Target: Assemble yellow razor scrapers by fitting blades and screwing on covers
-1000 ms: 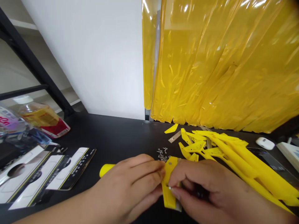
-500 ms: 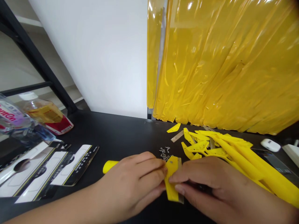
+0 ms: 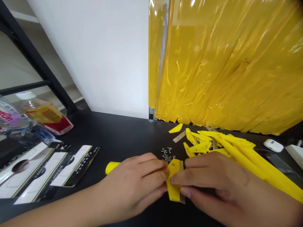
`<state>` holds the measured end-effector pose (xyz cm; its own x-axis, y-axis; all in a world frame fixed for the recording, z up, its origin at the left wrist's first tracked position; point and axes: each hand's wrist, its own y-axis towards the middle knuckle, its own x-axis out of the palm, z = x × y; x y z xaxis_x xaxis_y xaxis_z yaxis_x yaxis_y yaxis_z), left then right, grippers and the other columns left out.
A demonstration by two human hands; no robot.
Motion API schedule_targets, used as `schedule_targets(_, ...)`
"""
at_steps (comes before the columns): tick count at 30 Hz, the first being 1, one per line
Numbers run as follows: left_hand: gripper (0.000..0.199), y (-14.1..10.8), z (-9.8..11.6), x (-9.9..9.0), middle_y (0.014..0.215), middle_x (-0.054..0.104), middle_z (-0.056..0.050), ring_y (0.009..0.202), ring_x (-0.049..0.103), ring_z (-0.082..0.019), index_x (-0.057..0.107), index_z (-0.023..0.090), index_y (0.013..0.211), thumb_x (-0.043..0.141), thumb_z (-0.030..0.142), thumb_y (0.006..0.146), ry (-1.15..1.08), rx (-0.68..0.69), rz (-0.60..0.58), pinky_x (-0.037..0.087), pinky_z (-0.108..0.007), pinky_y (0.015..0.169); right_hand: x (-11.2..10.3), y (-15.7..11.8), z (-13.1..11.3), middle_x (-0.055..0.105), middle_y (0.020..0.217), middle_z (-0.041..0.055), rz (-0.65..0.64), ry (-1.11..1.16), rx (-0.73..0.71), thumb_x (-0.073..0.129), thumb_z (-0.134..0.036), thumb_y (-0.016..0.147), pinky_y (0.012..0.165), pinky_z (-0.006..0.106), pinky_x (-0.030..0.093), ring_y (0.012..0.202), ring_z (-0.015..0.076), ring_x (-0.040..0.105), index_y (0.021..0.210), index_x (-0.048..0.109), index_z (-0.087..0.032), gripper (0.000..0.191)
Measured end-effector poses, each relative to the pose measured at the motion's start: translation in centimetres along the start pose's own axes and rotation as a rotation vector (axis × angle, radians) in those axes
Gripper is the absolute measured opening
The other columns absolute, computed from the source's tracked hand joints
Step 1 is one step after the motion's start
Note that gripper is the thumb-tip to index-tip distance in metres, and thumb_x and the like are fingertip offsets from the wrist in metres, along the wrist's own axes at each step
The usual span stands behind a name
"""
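Note:
Between my left hand point(image 3: 132, 186) and my right hand point(image 3: 222, 189) is a flat yellow plastic piece point(image 3: 173, 183) with a metal strip point(image 3: 181, 183) along its right edge. Both hands pinch it by the fingertips. A dark object point(image 3: 203, 190) shows partly under my right fingers, too hidden to name. Just above the hands lies a small heap of metal screws point(image 3: 167, 156). Beyond my left hand, a yellow handle point(image 3: 111, 167) is partly hidden. To the right, long yellow bars point(image 3: 255, 160) and smaller yellow plastic parts point(image 3: 199, 146) lie in a loose pile, with my right hand overlapping its front.
The black tabletop point(image 3: 113, 135) meets a white wall and a yellow plastic curtain point(image 3: 213, 69). At left are printed backing cards point(image 3: 35, 173), a clear bottle point(image 3: 14, 119) and a bottle of yellow liquid point(image 3: 42, 113). At right are a white earbud case point(image 3: 273, 145) and a white power strip point(image 3: 293, 156).
My right hand has shifted slightly up and to the right on the yellow piece, covering more of the pile's front. The view has moved slightly.

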<state>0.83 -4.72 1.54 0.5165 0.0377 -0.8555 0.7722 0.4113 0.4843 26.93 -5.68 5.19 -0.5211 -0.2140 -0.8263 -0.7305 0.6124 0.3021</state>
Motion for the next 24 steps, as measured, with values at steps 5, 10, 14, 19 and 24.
schedule_targets(5,0.019,0.2,0.1,-0.3,0.107,0.076,-0.01,0.097,0.071,-0.019,0.068,0.017,0.117,0.054,0.023,0.105,-0.057,0.013,0.003,0.061,-0.034,0.093,-0.2,0.3,0.6,0.076,0.093,-0.0027,-0.077,0.241,0.083,0.063,-0.019,0.098,0.074,0.021,0.054,0.082,0.0099,0.071,0.12,0.075,-0.03,0.027)
schedule_targets(10,0.021,0.2,0.1,-0.3,0.106,0.076,-0.01,0.097,0.072,-0.021,0.067,0.018,0.121,0.055,0.022,0.105,-0.147,0.045,-0.03,0.06,-0.034,0.092,-0.4,-0.1,0.7,0.076,0.088,-0.0012,-0.082,0.262,0.106,0.069,-0.019,0.092,0.067,0.026,0.054,0.076,0.0144,0.071,0.113,0.079,-0.034,0.028)
schedule_targets(14,0.018,0.5,0.2,-0.4,0.108,0.076,-0.011,0.094,0.07,-0.021,0.066,0.017,0.119,0.057,0.02,0.104,-0.281,0.083,-0.102,0.061,-0.034,0.085,-0.5,-0.2,0.5,0.075,0.089,0.0,-0.124,0.346,0.112,0.07,-0.016,0.09,0.068,0.026,0.055,0.076,0.0142,0.07,0.11,0.08,-0.032,0.028)
schedule_targets(19,0.018,0.8,0.3,-0.9,0.108,0.076,-0.013,0.095,0.069,-0.022,0.065,0.016,0.118,0.061,0.016,0.1,-0.38,0.116,-0.135,0.061,-0.036,0.086,-0.2,0.2,0.4,0.068,0.087,-0.0011,-0.19,0.455,0.094,0.067,-0.012,0.092,0.073,0.026,0.053,0.08,0.0116,0.067,0.113,0.078,-0.027,0.028)
schedule_targets(24,0.016,0.7,0.1,-0.9,0.107,0.076,-0.015,0.092,0.069,-0.023,0.065,0.012,0.114,0.062,0.015,0.099,-0.334,0.13,-0.095,0.061,-0.037,0.085,-0.1,0.2,-0.6,0.074,0.093,-0.0037,-0.139,0.432,0.258,0.063,-0.015,0.096,0.074,0.021,0.055,0.083,0.0109,0.07,0.109,0.074,-0.03,0.022)
